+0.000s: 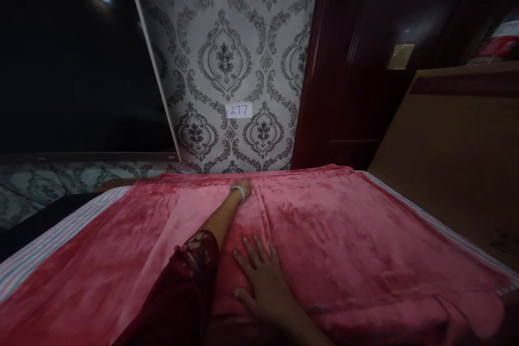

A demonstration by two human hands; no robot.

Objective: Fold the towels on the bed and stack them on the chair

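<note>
Both your hands rest on the plush red fleece blanket [344, 238] spread across the bed [48, 248].

Your left hand [244, 186] reaches to the blanket's far edge by the wall; it is small and dim there, past a pale bangle [239, 192], so you cannot tell how its fingers lie or whether they grip the cloth. Your dark red lace sleeve [182, 292] covers much of that arm and is cut off at the bottom edge. Your right hand [263, 281] lies flat, palm down, fingers [253, 251] slightly spread on the blanket near you. A striped sheet [60, 227] shows along both bed sides. Ahead stands grey damask wallpaper [227, 54] bearing a small white label reading 277 [239, 110], with a dark red wooden door [344, 65] to its right. The room's left is too dark to read.
</note>
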